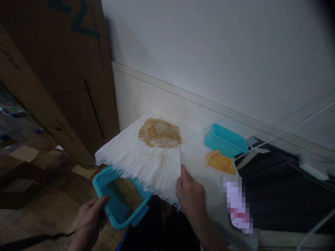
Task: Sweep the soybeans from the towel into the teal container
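Note:
My left hand (90, 214) grips the left rim of a teal plastic bin (98, 184), held tilted just below the front edge of the table. Small yellowish beans (132, 192) lie along the right side inside it. A white cloth (125, 144) with a fringed edge covers part of the table and overhangs the bin. On the cloth's far part, a patch of the same kind of beans (159, 130) is spread out. My right hand (192, 191) is closed on the cloth's right edge, which stands up as a thin white line; its fingertips are partly hidden.
Right of the cloth, the white table (195, 164) bears a second teal bin (226, 141) and an orange cloth (221, 163). A blurred-out packet (237, 205) lies near a black case (277, 188). A white cable (290, 127) crosses there. Large cardboard boxes (75, 69) stand left; a wall closes the back.

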The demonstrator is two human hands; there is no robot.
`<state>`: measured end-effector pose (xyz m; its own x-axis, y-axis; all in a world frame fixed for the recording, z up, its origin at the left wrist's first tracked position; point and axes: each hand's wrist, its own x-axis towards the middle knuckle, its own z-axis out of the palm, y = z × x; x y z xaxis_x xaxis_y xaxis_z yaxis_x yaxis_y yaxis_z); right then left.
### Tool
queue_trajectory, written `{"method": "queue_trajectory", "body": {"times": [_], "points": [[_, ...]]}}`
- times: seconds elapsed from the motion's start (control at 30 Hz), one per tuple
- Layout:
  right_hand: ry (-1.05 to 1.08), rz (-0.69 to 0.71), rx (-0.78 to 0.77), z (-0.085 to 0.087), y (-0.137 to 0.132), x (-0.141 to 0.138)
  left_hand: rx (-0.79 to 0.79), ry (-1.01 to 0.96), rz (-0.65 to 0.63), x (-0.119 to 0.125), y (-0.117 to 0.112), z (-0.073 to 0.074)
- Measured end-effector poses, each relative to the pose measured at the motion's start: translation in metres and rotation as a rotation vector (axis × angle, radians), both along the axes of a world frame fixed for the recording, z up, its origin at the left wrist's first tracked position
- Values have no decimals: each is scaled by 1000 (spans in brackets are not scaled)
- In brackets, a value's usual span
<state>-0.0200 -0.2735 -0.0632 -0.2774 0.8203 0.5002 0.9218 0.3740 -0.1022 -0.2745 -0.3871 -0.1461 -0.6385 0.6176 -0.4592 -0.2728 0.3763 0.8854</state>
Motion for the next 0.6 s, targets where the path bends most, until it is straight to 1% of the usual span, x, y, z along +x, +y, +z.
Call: {"method": "queue_trajectory", "body": {"times": [0.03, 0.1, 0.17, 0.3, 0.53, 0.6], "points": [[-59, 16, 10, -2, -1, -9, 0, -34, 0, 0, 0, 0], [-165, 28, 11, -1, -3, -24, -5, -38, 20, 0, 0, 1], [-220, 48, 3, 2, -5, -36, -11, -40, 34, -1, 1, 1], [-212, 106, -9, 6, -7, -54, -12, -34, 19, -2, 1, 1], [-186, 173, 14, 3, -3, -83, 8, -30, 3, -1, 0, 1], [-183, 178, 25, 4, -2, -93, 7, 50, 10, -1, 1, 0]]}}
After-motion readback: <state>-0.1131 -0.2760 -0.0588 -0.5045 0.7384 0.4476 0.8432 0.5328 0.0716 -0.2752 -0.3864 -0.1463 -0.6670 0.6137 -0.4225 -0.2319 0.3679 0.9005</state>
